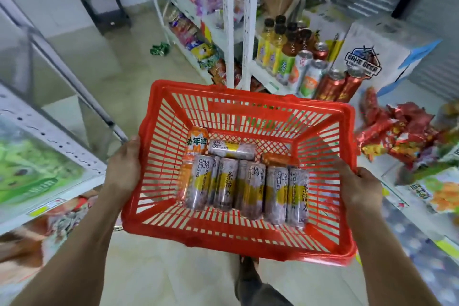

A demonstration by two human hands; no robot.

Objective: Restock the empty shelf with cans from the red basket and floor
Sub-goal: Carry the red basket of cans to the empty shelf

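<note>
Around you, off-task stock:
- Bottled drinks (278, 42), yellow and amber, standing on the low white shelf (260, 74) ahead.
- White carton (372, 54) with a printed logo, right of the shelf.
- Red snack packets (397, 129), heaped at right.
- Green pack (160, 48) on the floor, far left of the shelving.

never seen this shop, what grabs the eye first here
The red basket fills the middle, held at its sides by the left hand and right hand. Silver-and-yellow cans lie in its bottom. Green cans sit on the floor beyond.
</note>
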